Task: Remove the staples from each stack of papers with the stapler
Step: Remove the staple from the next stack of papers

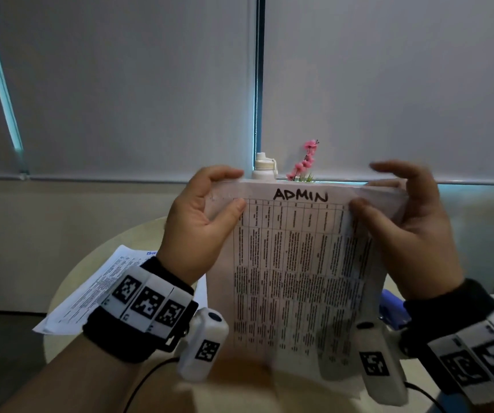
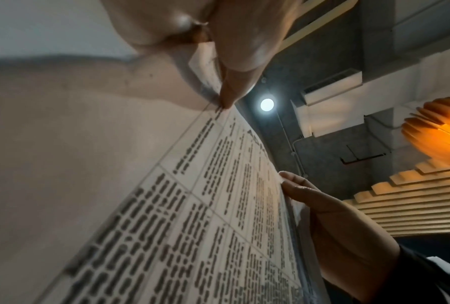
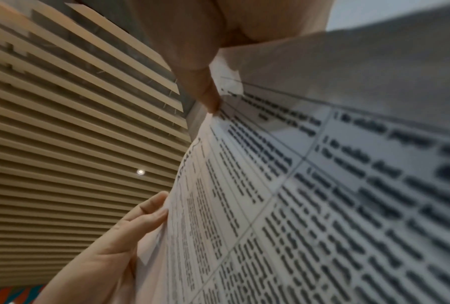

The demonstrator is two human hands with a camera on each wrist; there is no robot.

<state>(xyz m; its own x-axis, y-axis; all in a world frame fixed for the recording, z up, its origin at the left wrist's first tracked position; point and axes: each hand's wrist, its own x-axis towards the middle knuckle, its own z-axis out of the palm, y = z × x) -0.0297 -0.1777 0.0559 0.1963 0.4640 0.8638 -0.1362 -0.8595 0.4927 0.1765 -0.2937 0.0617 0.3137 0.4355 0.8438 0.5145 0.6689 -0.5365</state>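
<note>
Both hands are lifting the ADMIN stack [image 1: 293,263] upright over the desk [image 1: 70,278], left hand [image 1: 198,231] and right hand [image 1: 403,231] each clamping a top corner in a thumb-and-finger grip, and fanning those corners gently should expose any staple without tearing

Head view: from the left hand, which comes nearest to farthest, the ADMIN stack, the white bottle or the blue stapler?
1. ADMIN stack: pinched by the left hand at its top corner.
2. White bottle: just behind, right of the fingers.
3. Blue stapler: far side, under the right wrist.
</note>
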